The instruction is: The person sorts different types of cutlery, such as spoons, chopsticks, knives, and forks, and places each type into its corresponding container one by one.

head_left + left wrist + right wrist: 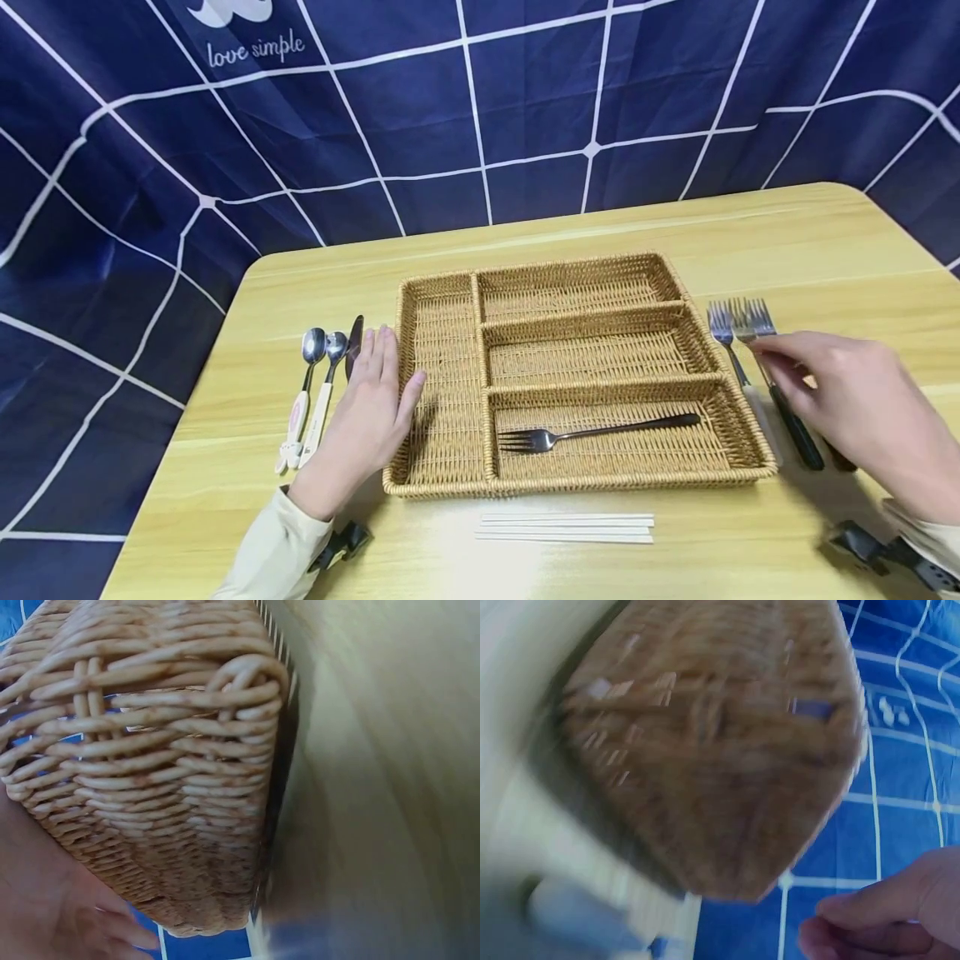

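A wicker tray (483, 433) with several compartments lies on the table. My left hand (372, 417) rests against its left side, fingers straight and thumb over the rim; in the left wrist view that hand (64, 892) is beside the woven wall. A dark fork (600, 432) lies in the front right compartment, tines to the left. My right hand (847, 400) is over several forks (722, 325) right of the tray, covering part of them. In the right wrist view its fingers (885, 904) are loosely bent, with nothing visible between them.
Two spoons (315, 346) with pale handles and a dark-bladed knife (356, 337) lie left of the tray. Several white chopsticks (564, 528) lie in front of it. A blue checked cloth (525, 108) hangs behind the wooden table (420, 550).
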Demonstrator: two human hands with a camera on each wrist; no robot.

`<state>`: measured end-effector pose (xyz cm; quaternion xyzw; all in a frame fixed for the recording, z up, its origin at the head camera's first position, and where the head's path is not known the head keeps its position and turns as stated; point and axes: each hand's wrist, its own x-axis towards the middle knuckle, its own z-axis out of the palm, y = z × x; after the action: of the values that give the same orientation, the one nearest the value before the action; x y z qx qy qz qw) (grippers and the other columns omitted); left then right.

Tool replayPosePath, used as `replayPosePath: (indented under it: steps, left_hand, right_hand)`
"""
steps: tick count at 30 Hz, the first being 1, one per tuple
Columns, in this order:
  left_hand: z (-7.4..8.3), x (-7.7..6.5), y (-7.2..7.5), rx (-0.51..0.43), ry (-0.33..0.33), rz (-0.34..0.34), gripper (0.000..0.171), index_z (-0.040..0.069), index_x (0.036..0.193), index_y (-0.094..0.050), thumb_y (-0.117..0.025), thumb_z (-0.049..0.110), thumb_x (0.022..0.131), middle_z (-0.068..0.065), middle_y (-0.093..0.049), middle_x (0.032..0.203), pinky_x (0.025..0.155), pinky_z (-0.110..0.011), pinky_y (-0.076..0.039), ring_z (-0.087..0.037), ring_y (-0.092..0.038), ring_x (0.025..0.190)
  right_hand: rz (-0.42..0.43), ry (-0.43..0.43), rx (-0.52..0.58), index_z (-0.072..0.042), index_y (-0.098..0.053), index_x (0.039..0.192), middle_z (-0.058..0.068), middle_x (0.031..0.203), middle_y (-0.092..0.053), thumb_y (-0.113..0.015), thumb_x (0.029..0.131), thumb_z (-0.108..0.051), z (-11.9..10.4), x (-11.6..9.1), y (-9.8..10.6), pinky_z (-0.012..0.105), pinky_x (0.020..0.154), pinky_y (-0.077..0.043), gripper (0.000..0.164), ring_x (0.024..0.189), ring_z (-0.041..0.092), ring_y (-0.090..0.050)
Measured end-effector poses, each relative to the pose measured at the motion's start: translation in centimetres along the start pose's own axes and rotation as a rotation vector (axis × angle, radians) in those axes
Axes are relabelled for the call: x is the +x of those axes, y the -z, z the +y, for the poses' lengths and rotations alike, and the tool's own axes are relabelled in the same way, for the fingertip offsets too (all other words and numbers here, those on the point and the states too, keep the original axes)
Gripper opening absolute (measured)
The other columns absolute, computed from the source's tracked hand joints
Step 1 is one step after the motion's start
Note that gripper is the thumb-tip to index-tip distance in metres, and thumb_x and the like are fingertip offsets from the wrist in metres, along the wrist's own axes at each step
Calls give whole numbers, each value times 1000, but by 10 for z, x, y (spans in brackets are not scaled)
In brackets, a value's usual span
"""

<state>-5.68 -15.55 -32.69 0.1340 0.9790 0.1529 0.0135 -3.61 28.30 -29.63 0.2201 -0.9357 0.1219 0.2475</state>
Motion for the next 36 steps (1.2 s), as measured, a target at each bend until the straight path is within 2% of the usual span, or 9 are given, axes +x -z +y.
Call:
replayPosePath:
  steps: [3, 5, 8, 9, 12, 15, 21, 29, 36]
  left_hand:
    - [-1, 0, 1, 21, -28, 8, 76, -9, 149, -1, -17, 50, 103, -24, 2, 156, 119, -43, -2, -33, 9, 145]
    - [-1, 0, 1, 33, -33, 4, 75, -9, 149, -1, -17, 49, 104, -24, 3, 156, 119, -41, 0, -33, 10, 145]
    - [-1, -1, 2, 49, -25, -13, 75, -10, 149, -1, -17, 48, 104, -24, 4, 156, 119, -42, 0, -33, 10, 144]
    - [-1, -1, 2, 52, -22, -17, 74, -10, 149, -1, -18, 47, 104, -24, 4, 156, 119, -42, 0, -33, 10, 144]
    - [-2, -1, 2, 58, -21, -22, 74, -11, 148, -1, -20, 46, 104, -25, 4, 156, 119, -44, -2, -34, 9, 144]
    - [-2, -1, 2, 55, -20, -20, 74, -12, 148, -3, -22, 45, 105, -25, 2, 155, 119, -43, -1, -35, 8, 144]
    - [-2, -2, 2, 41, 1, -31, 74, -11, 148, -3, -22, 45, 105, -25, 3, 155, 119, -43, -1, -35, 8, 145]
    - [-1, -1, 2, 31, 12, -30, 75, -11, 149, -3, -23, 46, 104, -24, 3, 156, 120, -46, -4, -35, 8, 145]
    - [-1, -1, 1, 28, 17, -32, 76, -11, 148, -3, -21, 48, 104, -25, 2, 155, 119, -46, -5, -38, 5, 145]
  right_hand:
    - [-28, -93, -71, 3, -70, 85, 22, 74, -69, -63, 85, 0, 7, -12, 4, 49, 41, -47, 7, 52, 36, -62]
    - [-33, -137, -102, 4, -69, 83, 22, 69, -67, -63, 86, -3, 12, -20, 4, 46, 37, -43, 9, 49, 37, -60]
    - [-27, -196, -140, 7, -68, 81, 24, 66, -66, -45, 101, -37, 17, -29, 1, 46, 34, -39, 53, 49, 41, -59]
    - [-28, -219, -149, 8, -67, 80, 25, 65, -65, -45, 102, -36, 17, -32, 0, 47, 34, -39, 54, 49, 43, -58]
    - [-55, -280, -169, 10, -66, 78, 27, 64, -64, -51, 101, -31, 18, -40, -3, 48, 33, -37, 50, 47, 45, -56]
    - [-123, -340, -171, 9, -64, 74, 23, 59, -62, -70, 82, 3, 18, -47, -5, 46, 32, -34, 12, 42, 39, -52]
    - [-264, -419, -158, 5, -62, 70, 13, 53, -58, -73, 78, 2, 24, -51, -7, 38, 33, -30, 14, 40, 23, -45]
    - [-487, -588, -61, 3, -63, 73, -1, 53, -52, -66, 85, -8, 36, -55, -8, 33, 38, -31, 17, 48, 21, -43]
    - [-482, -592, -70, -8, -42, 58, 2, 52, -39, -60, 87, -7, 36, -52, -8, 32, 39, -27, 35, 48, 21, -38]
